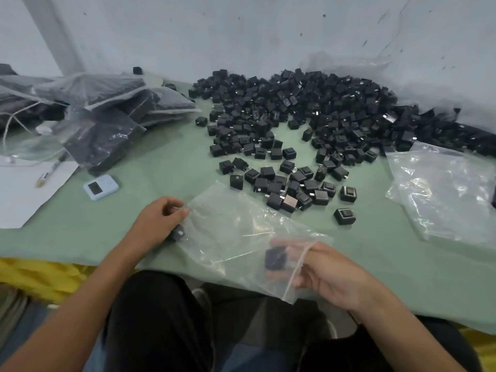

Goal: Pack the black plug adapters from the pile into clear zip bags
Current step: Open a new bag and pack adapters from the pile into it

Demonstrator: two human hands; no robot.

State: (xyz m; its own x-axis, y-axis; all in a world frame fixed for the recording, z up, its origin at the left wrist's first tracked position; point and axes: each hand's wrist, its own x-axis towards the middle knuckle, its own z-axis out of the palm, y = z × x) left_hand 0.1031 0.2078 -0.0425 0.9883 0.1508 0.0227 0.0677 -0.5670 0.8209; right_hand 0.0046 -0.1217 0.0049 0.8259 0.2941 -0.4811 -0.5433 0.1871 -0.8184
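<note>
Head view: right hand (330, 275) is holding a boxy black adapter (273, 260) just inside the mouth of the zip bag (236, 237), and left hand (161, 221) is pinching its far edge. That thin glossy film is looking floppy (zero stiffness), so the mouth could be collapsing and prongs snagging. Hard matte pile (295, 116) is sitting farther back on the bench (161, 170).

We see the pile of adapters (295, 116) far back on the table (166, 162), filled bags (107, 111) left of it, loose bags (442, 189) right, one bag (236, 237) nearest us, an adapter (275, 260) in it
</note>
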